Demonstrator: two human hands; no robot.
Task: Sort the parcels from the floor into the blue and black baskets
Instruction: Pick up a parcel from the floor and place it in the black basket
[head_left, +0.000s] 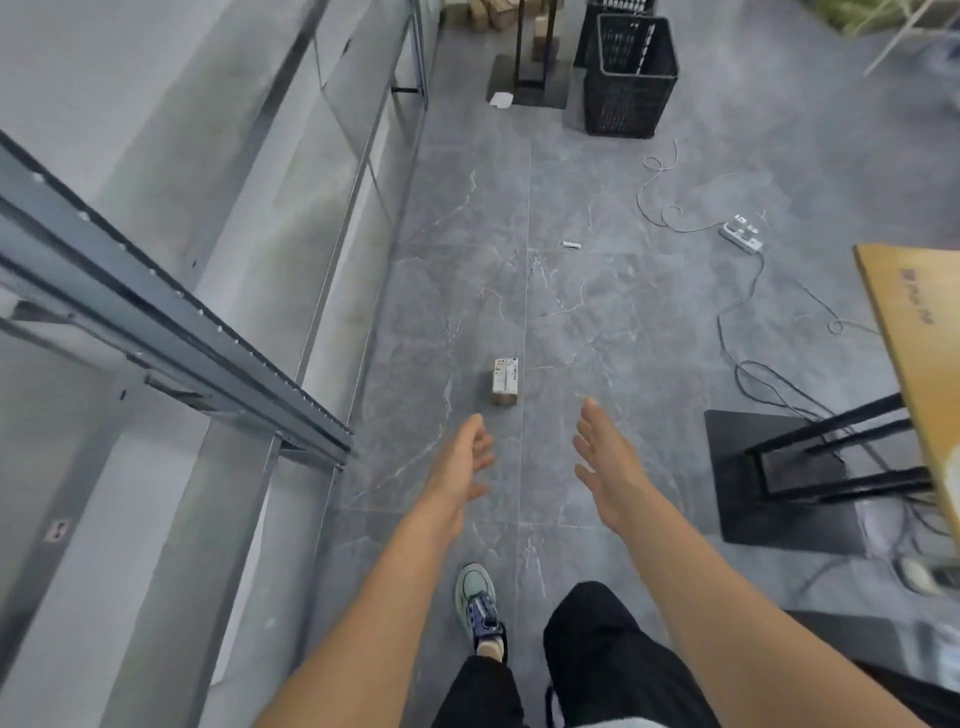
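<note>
With the left hand (465, 457) and right hand (605, 462) spread, holding nothing, near the small parcel (505, 381) lying on the floor (571, 208) well short of the black basket (631, 73), a hasty one-sided grab could push it skidding away.

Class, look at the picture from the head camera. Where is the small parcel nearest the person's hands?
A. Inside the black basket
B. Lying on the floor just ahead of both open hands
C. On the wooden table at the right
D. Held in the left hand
B. The parcel lies on the grey floor, untouched, just beyond the left hand and right hand, both open and empty; the black basket stands far beyond it.
</note>
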